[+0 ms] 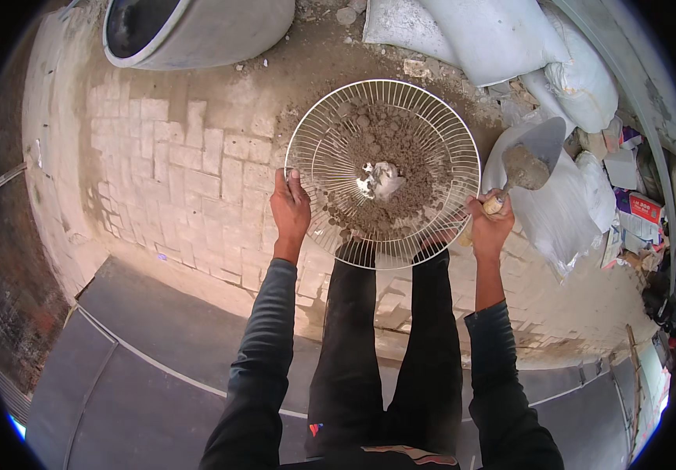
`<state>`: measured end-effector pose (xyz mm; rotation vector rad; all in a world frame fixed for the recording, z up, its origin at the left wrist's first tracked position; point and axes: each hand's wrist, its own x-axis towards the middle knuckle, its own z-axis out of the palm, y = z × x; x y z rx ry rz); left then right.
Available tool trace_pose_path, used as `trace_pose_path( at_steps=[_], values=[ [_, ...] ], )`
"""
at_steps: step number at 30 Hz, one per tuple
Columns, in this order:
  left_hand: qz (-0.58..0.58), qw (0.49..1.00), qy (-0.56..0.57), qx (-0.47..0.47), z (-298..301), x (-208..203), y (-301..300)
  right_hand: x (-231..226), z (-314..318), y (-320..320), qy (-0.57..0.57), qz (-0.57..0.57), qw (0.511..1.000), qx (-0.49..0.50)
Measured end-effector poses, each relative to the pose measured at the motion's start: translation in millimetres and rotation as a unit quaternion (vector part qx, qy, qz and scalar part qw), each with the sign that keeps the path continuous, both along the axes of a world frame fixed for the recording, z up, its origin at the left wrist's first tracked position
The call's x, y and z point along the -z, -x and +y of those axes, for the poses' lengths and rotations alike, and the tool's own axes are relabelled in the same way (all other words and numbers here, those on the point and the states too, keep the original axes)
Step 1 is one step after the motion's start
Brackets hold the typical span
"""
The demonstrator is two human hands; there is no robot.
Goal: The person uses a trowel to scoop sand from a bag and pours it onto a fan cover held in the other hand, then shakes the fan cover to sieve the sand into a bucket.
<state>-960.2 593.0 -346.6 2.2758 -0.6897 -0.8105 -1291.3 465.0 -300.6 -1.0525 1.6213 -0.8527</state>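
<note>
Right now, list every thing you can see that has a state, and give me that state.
Left hand: closed on the rim of the round wire grille.
Wire grille: held, uncovered.
Right hand: closed around the trowel's handle, beside the grille's rim.
Trowel: held, blade loaded.
Grey-brown material: loose, crumbly.
Grey drum: mouth open.
White sacks: bulging, piled.

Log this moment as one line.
left hand: grips round wire basket by rim | right hand: grips trowel bearing clump | nearby: brick paving, white sacks
</note>
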Motion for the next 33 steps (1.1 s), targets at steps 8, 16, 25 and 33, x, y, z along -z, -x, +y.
trace_pose_path(
  at_steps=[8,16,25,33],
  values=[
    [-0.048,0.997,0.001,0.068,-2,-30,-22,1,17,-15,-0.038,-0.033,0.998,0.047],
    [-0.019,0.997,0.001,0.076,1,-58,-14,-18,8,-3,-0.044,-0.02,0.998,0.049],
    [0.01,0.995,0.006,0.103,-2,-107,2,-65,9,19,-0.028,-0.001,0.999,-0.03],
    [0.065,0.996,0.055,0.017,21,-249,-28,-237,19,-6,0.026,-0.049,0.997,-0.059]
  ],
)
